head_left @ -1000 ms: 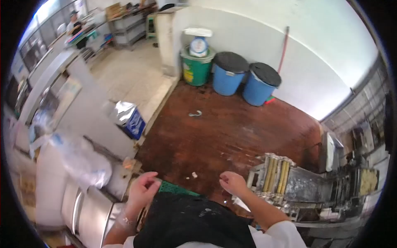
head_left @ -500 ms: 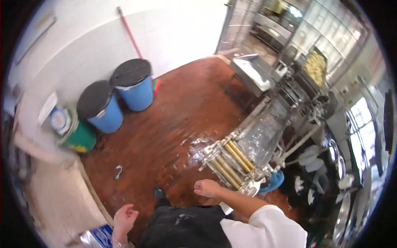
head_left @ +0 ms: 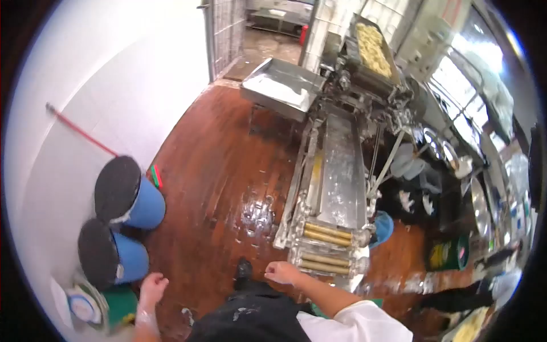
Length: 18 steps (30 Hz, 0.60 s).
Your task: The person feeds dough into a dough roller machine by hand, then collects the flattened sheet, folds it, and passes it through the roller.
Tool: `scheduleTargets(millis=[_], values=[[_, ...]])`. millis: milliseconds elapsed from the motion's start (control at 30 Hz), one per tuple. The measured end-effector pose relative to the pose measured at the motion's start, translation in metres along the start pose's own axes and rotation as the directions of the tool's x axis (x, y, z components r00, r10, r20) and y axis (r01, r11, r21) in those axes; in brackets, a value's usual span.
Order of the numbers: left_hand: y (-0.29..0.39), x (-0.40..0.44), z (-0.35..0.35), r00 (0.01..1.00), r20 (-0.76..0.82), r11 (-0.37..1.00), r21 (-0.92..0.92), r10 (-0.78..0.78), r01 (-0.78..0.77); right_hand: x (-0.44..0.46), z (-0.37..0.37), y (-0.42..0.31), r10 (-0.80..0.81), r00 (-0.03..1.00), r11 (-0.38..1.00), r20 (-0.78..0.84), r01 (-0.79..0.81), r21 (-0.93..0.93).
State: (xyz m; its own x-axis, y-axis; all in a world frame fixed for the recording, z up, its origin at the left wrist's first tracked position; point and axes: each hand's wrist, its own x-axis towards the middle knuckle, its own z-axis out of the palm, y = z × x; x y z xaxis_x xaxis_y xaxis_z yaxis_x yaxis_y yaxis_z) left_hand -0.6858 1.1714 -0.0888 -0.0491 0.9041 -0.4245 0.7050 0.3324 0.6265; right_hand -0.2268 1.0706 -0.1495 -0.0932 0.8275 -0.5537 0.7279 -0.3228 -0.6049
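Observation:
My left hand (head_left: 152, 288) hangs low at the left with its fingers curled in, and nothing shows in it. Closest to it are a blue bin with a black lid (head_left: 97, 253) and a green bin (head_left: 121, 306), both apart from the hand. My right hand (head_left: 282, 272) is held in front of my body, fingers closed, with no object visible in it. Just beyond it stands the near end of a long metal machine, with brass-coloured rollers (head_left: 327, 233). The hand appears to touch none of this.
A metal bed (head_left: 342, 188) runs from the rollers to a tray of pale yellow, lumpy food (head_left: 373, 51). A steel tray (head_left: 282, 85) juts out left. Another blue bin (head_left: 148, 202) and a red-handled stick (head_left: 85, 135) stand by the wall. The red-brown floor (head_left: 216, 171) looks wet.
My view has swung right and I am facing more along the machine. The bins have shifted left and down in view. Both hands stay curled, the left nearer the bins in view.

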Motion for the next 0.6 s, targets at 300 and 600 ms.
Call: scheduleTargets(millis=[300, 600], values=[[-0.071, 0.095, 0.034, 0.868, 0.418, 0.962, 0.172, -0.268, 0.214, 0.132, -0.118, -0.079, -0.135, 0.984, 0.991, -0.112, 0.134, -0.014], [0.178, 0.454, 0.021, 0.886, 0.277, 0.926, -0.061, 0.373, -0.371, 0.191, -0.252, -0.062, 0.147, 0.872, 0.989, -0.467, -0.118, 0.091]])
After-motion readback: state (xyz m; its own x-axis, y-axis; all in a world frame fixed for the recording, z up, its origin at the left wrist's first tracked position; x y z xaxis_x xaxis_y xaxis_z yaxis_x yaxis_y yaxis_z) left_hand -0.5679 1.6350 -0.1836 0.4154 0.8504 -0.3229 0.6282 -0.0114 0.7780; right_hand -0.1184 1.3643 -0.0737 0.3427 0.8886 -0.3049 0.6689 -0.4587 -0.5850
